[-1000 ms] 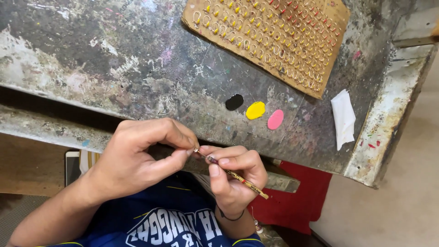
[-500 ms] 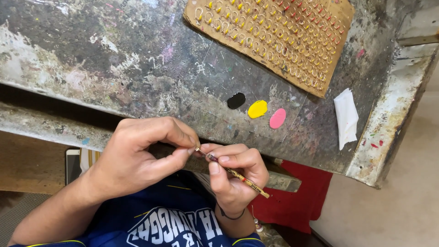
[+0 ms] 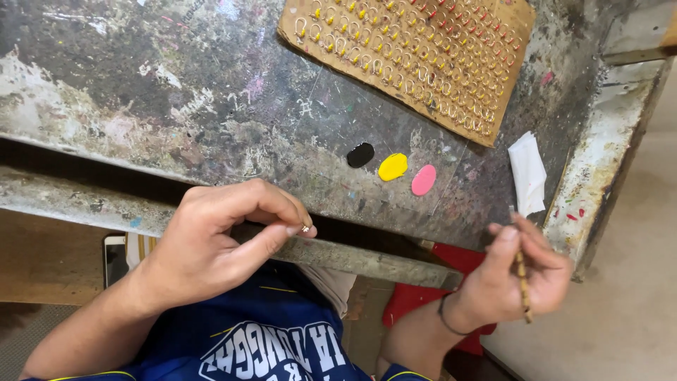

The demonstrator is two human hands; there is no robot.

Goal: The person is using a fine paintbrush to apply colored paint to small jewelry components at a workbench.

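- The right hand (image 3: pixel 518 279) has swung away from the left hand (image 3: pixel 211 243). A moment ago the two met in front of the chest, the tip of the thin brush (image 3: pixel 522 286) touching the small piece pinched there. Now they are well apart.
- The left hand is closed in a pinch: thumb and forefinger grip a tiny metal hook (image 3: pixel 305 228) at their tips, held just below the near edge of the counter (image 3: pixel 176 106).
- The right hand is closed around the thin brush, a slim wooden stick held roughly upright. It is blurred with motion near the right end of the counter, close to a folded white paper scrap (image 3: pixel 527 173).
- Three paint blobs sit on the counter between the hands: black (image 3: pixel 360 154), yellow (image 3: pixel 393 166) and pink (image 3: pixel 423 180), side by side and nearly touching.
- Judging from the split, the dab on the hook looks finished or paused, and the brush has gone off to the side; whether it carries paint cannot be told.
- At the far side lies a cardboard sheet (image 3: pixel 508 85) stuck with rows of similar hooks, their tips coloured yellow and red.
- A red object (image 3: pixel 423 296) sits under the counter by the right wrist, and a phone edge (image 3: pixel 115 257) shows at the left.
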